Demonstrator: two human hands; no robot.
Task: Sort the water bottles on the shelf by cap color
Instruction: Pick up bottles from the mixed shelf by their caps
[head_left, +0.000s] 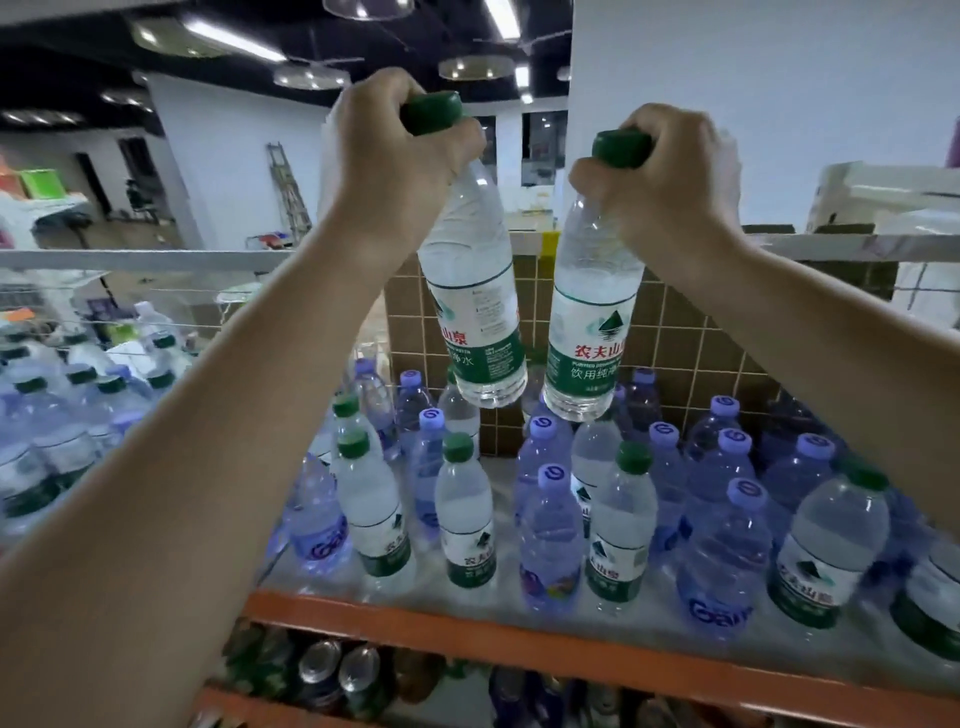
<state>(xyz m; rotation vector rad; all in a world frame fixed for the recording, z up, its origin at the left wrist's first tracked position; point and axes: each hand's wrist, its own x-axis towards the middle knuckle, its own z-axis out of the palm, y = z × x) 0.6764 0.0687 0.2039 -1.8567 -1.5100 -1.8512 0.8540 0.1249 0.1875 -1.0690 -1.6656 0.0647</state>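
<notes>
Here's the shelf (415, 621), an orange-edged rack with a pale top board, and it's crowded. Standing upright on it are green-capped bottles (465, 512) with green-and-white labels, mixed right in among purple-capped bottles (550, 535) of bluish tint. Greens cluster toward the front left and centre, with one more at front right (831, 540); purples fill the back and right side. Behind them runs a brown tiled backing (670, 353). Below, a lower tier (332, 670) carries darker bottles, too dim to sort out.
</notes>
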